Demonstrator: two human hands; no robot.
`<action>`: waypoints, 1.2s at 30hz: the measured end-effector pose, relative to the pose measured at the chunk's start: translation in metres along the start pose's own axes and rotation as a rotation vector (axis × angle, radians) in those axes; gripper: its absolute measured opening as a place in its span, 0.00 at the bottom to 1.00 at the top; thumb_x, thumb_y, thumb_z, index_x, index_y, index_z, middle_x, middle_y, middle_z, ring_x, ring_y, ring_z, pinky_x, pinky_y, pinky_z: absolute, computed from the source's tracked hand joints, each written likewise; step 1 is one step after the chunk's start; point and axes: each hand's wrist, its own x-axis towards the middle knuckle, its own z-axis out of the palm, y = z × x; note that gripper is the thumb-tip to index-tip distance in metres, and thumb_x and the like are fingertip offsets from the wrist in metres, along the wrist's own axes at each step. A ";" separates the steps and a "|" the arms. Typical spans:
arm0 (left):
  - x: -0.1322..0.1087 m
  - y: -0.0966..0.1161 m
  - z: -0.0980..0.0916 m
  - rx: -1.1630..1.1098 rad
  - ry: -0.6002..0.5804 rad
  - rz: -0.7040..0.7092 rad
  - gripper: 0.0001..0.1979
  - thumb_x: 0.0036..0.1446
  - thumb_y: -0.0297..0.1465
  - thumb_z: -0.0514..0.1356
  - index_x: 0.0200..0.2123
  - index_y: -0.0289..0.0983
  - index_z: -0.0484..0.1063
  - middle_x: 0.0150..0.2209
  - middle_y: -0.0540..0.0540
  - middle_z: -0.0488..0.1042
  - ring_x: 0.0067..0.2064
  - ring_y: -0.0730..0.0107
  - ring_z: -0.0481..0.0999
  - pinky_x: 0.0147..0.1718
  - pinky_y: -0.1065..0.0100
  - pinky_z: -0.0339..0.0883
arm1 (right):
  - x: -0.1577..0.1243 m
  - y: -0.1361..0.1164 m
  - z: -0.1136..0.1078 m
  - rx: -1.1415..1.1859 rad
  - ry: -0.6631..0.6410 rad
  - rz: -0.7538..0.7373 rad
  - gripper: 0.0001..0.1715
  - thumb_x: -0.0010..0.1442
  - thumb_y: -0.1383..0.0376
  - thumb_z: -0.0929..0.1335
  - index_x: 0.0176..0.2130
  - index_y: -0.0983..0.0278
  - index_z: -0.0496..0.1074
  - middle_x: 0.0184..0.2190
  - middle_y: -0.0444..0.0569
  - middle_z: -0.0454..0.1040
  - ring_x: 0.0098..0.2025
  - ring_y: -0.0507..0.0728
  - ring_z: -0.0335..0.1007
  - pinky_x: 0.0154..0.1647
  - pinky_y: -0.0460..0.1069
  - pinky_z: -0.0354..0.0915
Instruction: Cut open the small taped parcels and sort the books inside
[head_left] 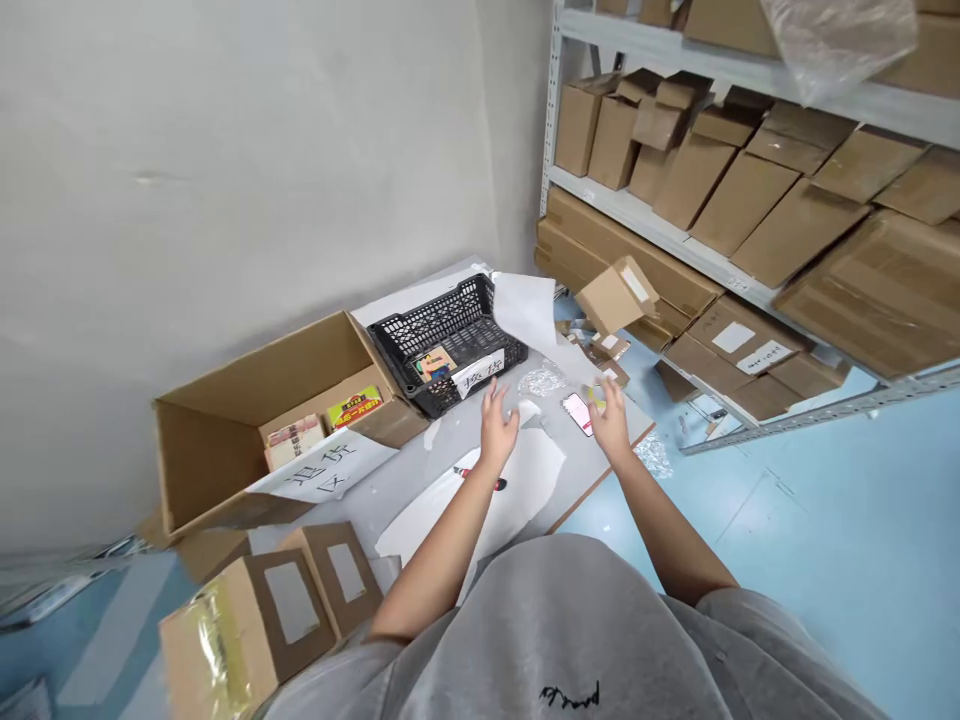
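Observation:
My left hand (497, 425) hovers over the grey table (420, 470) with its fingers spread, just above a sheet of white paper (517, 480) and holding nothing. My right hand (609, 418) reaches out beside a phone with a pink case (577, 412) lying on the table; its fingers look slightly curled and nothing shows in them. A crumpled piece of clear plastic wrap (541, 381) lies just beyond both hands. A small cardboard box (616, 295) sits tilted at the table's far end.
A black plastic crate (442, 340) and a large open cardboard box (277, 410), each with a handwritten paper label, stand on the left. Closed parcels (247, 620) sit near my left elbow. Metal shelving (750, 200) stacked with cartons fills the right. The floor (825, 540) is blue.

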 end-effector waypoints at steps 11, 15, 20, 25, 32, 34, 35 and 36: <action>-0.141 -0.068 -0.086 0.101 0.227 -0.424 0.19 0.66 0.26 0.56 0.56 0.42 0.79 0.61 0.39 0.76 0.66 0.56 0.76 0.63 0.53 0.75 | -0.044 -0.035 0.109 0.181 -0.600 0.016 0.21 0.64 0.66 0.67 0.53 0.61 0.83 0.56 0.55 0.82 0.60 0.64 0.78 0.69 0.63 0.70; -0.181 -0.056 -0.121 0.153 0.377 -0.455 0.18 0.69 0.28 0.54 0.55 0.40 0.79 0.58 0.38 0.78 0.62 0.57 0.79 0.61 0.54 0.76 | -0.069 -0.056 0.138 0.194 -0.822 -0.055 0.19 0.65 0.68 0.69 0.52 0.59 0.84 0.54 0.53 0.84 0.57 0.62 0.80 0.65 0.60 0.74; -0.241 -0.046 -0.165 0.351 0.674 -0.500 0.16 0.72 0.30 0.52 0.52 0.41 0.79 0.54 0.38 0.79 0.60 0.56 0.79 0.64 0.53 0.72 | -0.109 -0.075 0.172 0.182 -1.060 -0.160 0.18 0.67 0.69 0.69 0.52 0.59 0.84 0.54 0.53 0.85 0.55 0.61 0.82 0.64 0.59 0.74; -0.304 -0.041 -0.225 0.647 1.010 -0.538 0.14 0.72 0.32 0.56 0.54 0.38 0.78 0.56 0.35 0.78 0.64 0.48 0.74 0.71 0.44 0.60 | -0.148 -0.090 0.201 0.174 -1.270 -0.200 0.19 0.68 0.69 0.69 0.54 0.57 0.83 0.58 0.52 0.83 0.59 0.62 0.82 0.64 0.59 0.75; -0.362 -0.076 -0.320 0.556 1.142 -0.902 0.44 0.60 0.44 0.72 0.72 0.32 0.62 0.73 0.24 0.62 0.77 0.35 0.59 0.76 0.38 0.52 | -0.199 -0.125 0.229 0.256 -1.405 -0.211 0.21 0.68 0.68 0.70 0.58 0.56 0.83 0.61 0.53 0.82 0.59 0.62 0.82 0.66 0.61 0.75; -0.368 -0.096 -0.331 0.355 1.168 -0.962 0.47 0.59 0.46 0.73 0.73 0.32 0.59 0.73 0.24 0.62 0.76 0.38 0.62 0.75 0.41 0.55 | -0.218 -0.141 0.242 0.312 -1.435 -0.204 0.24 0.70 0.65 0.70 0.62 0.56 0.81 0.64 0.54 0.80 0.60 0.62 0.81 0.67 0.61 0.74; -0.369 -0.105 -0.333 0.250 1.197 -0.968 0.45 0.61 0.46 0.72 0.73 0.33 0.59 0.73 0.25 0.63 0.75 0.41 0.65 0.75 0.43 0.58 | -0.228 -0.151 0.250 0.340 -1.446 -0.200 0.26 0.71 0.64 0.70 0.65 0.55 0.79 0.66 0.54 0.79 0.61 0.62 0.80 0.67 0.62 0.73; -0.370 -0.112 -0.332 0.155 1.228 -0.958 0.42 0.63 0.46 0.70 0.72 0.34 0.60 0.71 0.27 0.66 0.72 0.44 0.69 0.74 0.46 0.61 | -0.238 -0.161 0.261 0.362 -1.451 -0.197 0.27 0.72 0.62 0.69 0.68 0.55 0.77 0.67 0.54 0.78 0.61 0.62 0.80 0.69 0.62 0.72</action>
